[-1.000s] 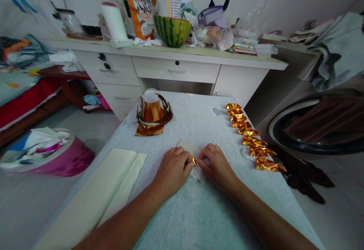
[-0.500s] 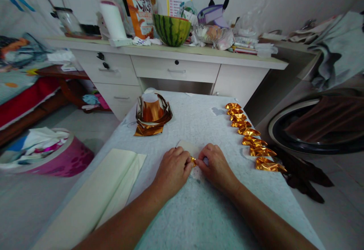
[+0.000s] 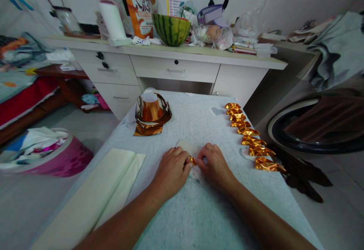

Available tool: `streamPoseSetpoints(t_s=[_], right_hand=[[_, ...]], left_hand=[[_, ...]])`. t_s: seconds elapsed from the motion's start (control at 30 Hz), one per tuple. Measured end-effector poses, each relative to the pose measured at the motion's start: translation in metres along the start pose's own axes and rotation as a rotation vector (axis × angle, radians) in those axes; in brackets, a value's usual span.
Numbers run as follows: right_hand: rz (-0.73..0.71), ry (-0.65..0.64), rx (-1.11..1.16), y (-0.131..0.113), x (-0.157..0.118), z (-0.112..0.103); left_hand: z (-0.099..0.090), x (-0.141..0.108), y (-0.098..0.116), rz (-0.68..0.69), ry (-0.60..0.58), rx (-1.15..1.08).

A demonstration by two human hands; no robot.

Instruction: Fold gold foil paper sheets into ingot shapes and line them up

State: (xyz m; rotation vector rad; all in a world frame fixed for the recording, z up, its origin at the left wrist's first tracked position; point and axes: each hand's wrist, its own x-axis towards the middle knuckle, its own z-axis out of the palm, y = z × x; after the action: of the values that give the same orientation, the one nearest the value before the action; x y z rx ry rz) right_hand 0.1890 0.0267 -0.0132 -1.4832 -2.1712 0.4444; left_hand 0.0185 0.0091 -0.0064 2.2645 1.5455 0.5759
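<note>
Between my two hands is a small piece of gold foil [image 3: 192, 161], pinched at its left side by my left hand [image 3: 174, 166] and at its right end by my right hand [image 3: 215, 163]. Just behind the fingers a pale piece of paper [image 3: 186, 145] lies on the table. Several twisted gold foil pieces [image 3: 247, 131] form a column along the right side. At the back left, a roll of gold foil [image 3: 152, 110] stands with loose strips curled around it. A folded cream sheet [image 3: 93, 193] lies on the left.
Behind the cloth-covered table [image 3: 190, 113] stands a white desk [image 3: 176, 68] holding a watermelon half [image 3: 172, 30] and an orange bag [image 3: 141, 11]. A pink bin [image 3: 68, 159] is on the floor at left, a washing machine [image 3: 301, 128] at right.
A little more of the gold foil shows between my fingertips. Both hands have otherwise hardly moved, and the view has shifted very slightly.
</note>
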Motion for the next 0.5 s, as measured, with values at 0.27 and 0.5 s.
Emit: streamPoseSetpoints(t_s=[0.27, 0.5], right_hand=[[0.014, -0.017, -0.052, 0.0005, 0.0011, 0.0030], [0.021, -0.034, -0.059, -0.0023, 0.0011, -0.0003]], left_hand=[[0.0004, -0.0011, 0.0019, -0.015, -0.007, -0.014], [-0.0020, -0.0067, 0.0038, -0.025, 0.023, -0.040]])
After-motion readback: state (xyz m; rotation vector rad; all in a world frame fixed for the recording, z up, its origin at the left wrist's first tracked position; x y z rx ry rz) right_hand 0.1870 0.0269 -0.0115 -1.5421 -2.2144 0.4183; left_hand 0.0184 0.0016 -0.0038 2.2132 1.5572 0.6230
